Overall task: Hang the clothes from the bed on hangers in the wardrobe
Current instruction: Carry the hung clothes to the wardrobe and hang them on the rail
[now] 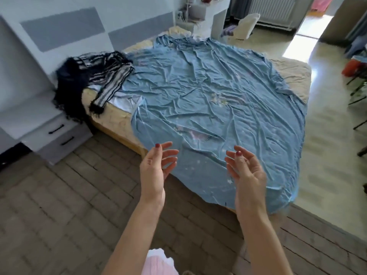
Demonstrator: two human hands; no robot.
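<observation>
Both hands bare over the bed, clothes waiting at 10 o'clock

Our left hand [156, 167] and right hand [245, 171] hover palms inward above the near edge of the blue sheet [208, 92], fingers loosely spread and holding nothing; the clothes [89, 80], a dark and striped heap, lie at the bed's [294, 70] far-left corner beside the nightstand [53, 133], well apart from us. We judge the step is to fetch one garment: we should step round toward 10 o'clock, lift a single piece by its shoulders so it hangs straight, and leave the sheet alone. No wardrobe or hangers show here
</observation>
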